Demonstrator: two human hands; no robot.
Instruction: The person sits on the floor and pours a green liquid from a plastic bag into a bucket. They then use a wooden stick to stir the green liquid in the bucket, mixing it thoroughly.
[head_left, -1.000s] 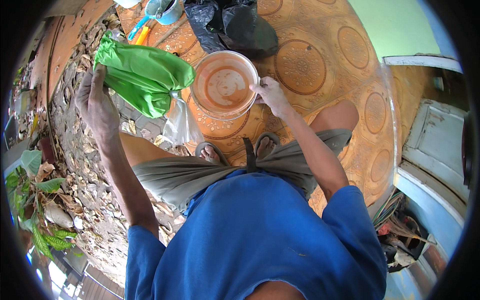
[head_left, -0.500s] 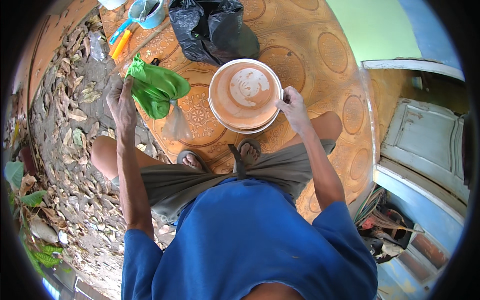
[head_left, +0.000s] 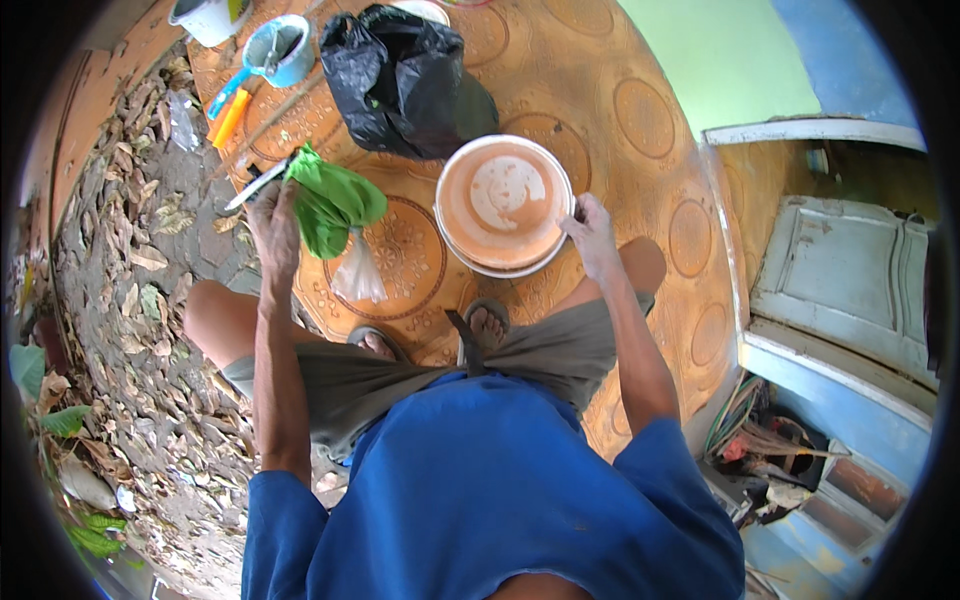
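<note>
— Two hands busy: the left hand (head_left: 272, 222) is closed round the neck of a green plastic bag (head_left: 330, 205), a clear bag (head_left: 357, 272) dangling under it; the right hand (head_left: 592, 232) pinches the rim of the white bowl (head_left: 503, 206) of muddy brown water.

— Where's the bowl sitting?

— On the patterned orange floor (head_left: 640, 120), just ahead of the sandalled feet, beside the black bag (head_left: 400, 75).

— Risk?

— I'd say a one-sided rim grip could tip it and slop the water over the feet; the clear bag might also slip loose.

— Changed since half a second ago?

— Hardly: same holds, though bowl and bags sit a little lower and more central in view as the head shifts
</note>
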